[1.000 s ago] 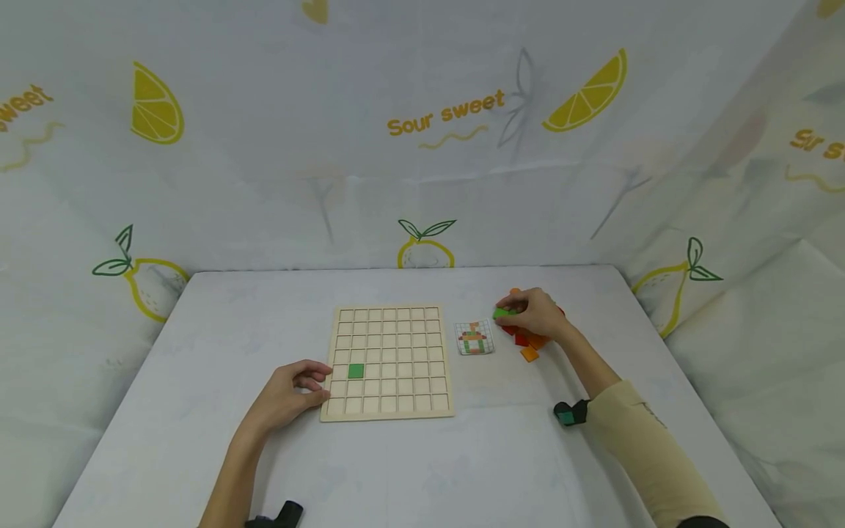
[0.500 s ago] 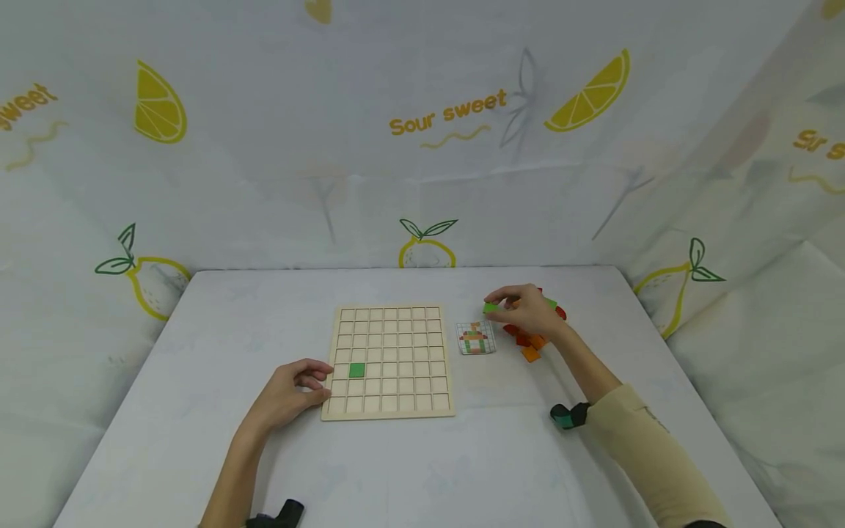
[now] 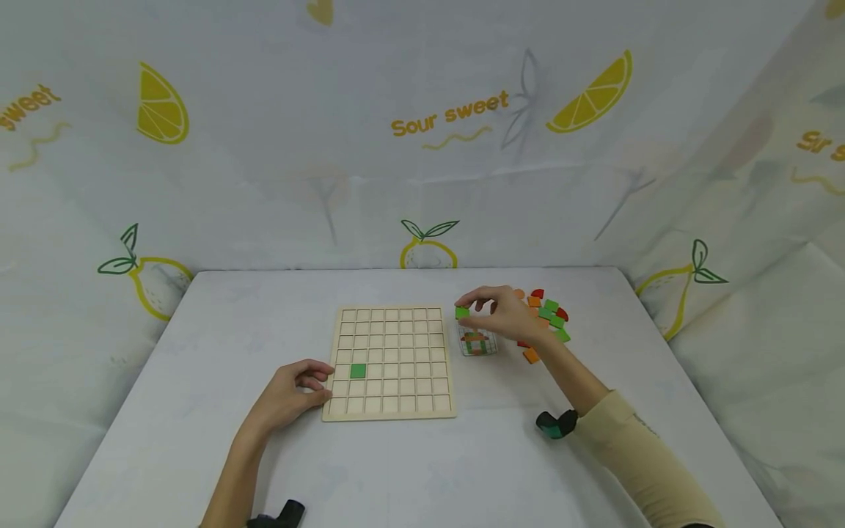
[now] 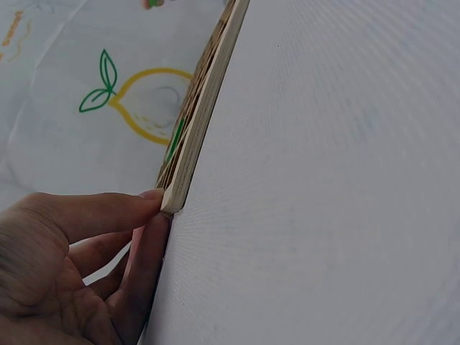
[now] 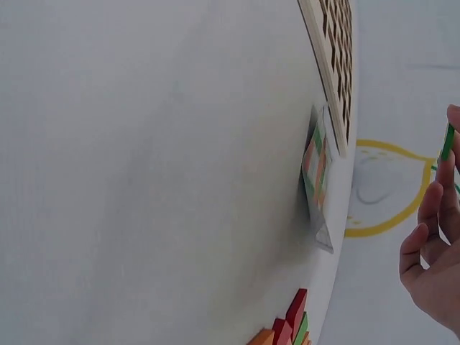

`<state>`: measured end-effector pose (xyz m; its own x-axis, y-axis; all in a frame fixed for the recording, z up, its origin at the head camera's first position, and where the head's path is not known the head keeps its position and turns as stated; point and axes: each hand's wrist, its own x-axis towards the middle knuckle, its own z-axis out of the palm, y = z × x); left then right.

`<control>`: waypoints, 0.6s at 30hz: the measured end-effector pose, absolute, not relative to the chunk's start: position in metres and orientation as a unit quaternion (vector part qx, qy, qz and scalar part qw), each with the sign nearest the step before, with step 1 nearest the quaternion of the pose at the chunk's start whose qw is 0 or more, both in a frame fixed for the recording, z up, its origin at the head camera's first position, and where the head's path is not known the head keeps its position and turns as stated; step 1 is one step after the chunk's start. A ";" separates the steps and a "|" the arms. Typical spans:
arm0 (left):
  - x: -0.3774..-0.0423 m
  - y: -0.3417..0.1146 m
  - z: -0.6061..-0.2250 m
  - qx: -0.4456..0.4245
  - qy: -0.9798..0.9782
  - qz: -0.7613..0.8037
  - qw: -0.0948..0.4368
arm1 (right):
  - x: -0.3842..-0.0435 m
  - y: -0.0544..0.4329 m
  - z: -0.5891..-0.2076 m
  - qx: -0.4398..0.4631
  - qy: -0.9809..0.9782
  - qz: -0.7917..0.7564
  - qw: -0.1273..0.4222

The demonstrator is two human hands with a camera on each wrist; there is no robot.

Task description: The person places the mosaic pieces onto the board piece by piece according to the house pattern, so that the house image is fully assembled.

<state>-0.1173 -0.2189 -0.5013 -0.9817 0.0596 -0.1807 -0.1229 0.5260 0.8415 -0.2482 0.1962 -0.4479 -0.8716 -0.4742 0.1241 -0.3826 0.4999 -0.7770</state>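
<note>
My right hand [image 3: 505, 312] pinches a small green square tile [image 3: 462, 313] between thumb and fingertips, above the far left part of a picture card [image 3: 478, 342]. In the right wrist view the green tile [image 5: 447, 142] appears edge-on at the fingertips, with the other fingers curled loosely. A wooden grid board [image 3: 389, 418] lies left of the card, with one green square tile [image 3: 358, 371] set in a cell near its left side. My left hand [image 3: 293, 389] touches the board's left edge with thumb and fingertips; the left wrist view shows the thumb at the board's corner [image 4: 172, 205].
A loose pile of orange, red and green tiles [image 3: 546, 313] lies to the right of the card, partly behind my right forearm. The table [image 3: 422, 469] is white, and a lemon-printed cloth [image 3: 290, 213] hangs behind it.
My right hand has moved left from the tile pile to over the card, carrying the green square tile. More of the pile shows now. The left hand stays at the board's edge.
</note>
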 end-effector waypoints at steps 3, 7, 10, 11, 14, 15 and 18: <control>-0.117 -0.219 -0.501 -0.017 0.869 0.485 0.094 | -0.244 0.187 -0.446 -0.258 0.856 -0.444 0.059; -0.117 -0.219 -0.500 -0.018 0.868 0.487 0.094 | -0.239 0.172 -0.445 -0.270 0.849 -0.449 0.071; -0.117 -0.219 -0.500 -0.019 0.867 0.489 0.095 | -0.234 0.161 -0.446 -0.280 0.844 -0.450 0.080; -0.117 -0.219 -0.500 -0.019 0.867 0.489 0.095 | -0.233 0.157 -0.447 -0.284 0.842 -0.451 0.082; -0.116 -0.219 -0.501 -0.019 0.867 0.489 0.095 | -0.228 0.144 -0.449 -0.301 0.835 -0.453 0.087; -0.116 -0.218 -0.501 -0.019 0.867 0.489 0.094 | -0.226 0.139 -0.450 -0.306 0.833 -0.453 0.090; -0.116 -0.218 -0.500 -0.021 0.866 0.490 0.094 | -0.221 0.124 -0.453 -0.319 0.827 -0.452 0.101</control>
